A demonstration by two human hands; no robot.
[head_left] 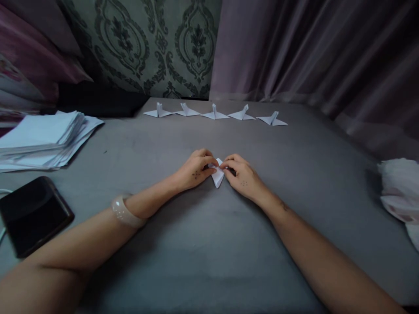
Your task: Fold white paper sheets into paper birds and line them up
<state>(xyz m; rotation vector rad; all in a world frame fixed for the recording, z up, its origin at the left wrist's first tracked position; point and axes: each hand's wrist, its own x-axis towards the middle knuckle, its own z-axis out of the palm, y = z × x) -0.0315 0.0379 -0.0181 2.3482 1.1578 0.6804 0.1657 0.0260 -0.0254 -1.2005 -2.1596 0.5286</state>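
Observation:
A small folded piece of white paper, kite-shaped with its point toward me, is between my hands over the grey surface. My left hand pinches its left edge between thumb and fingers. From the other side, my right hand grips the paper's upper right part with thumb and index finger. The fingertips of both hands almost meet near the top of the paper and hide some of its folds. A pale bangle circles my left forearm.
Several folded white paper figures stand in a row along the far edge. At left lie a stack of white paper and a black tablet-like device with a white cable. A whitish crumpled bundle sits at the right edge. Curtains hang behind.

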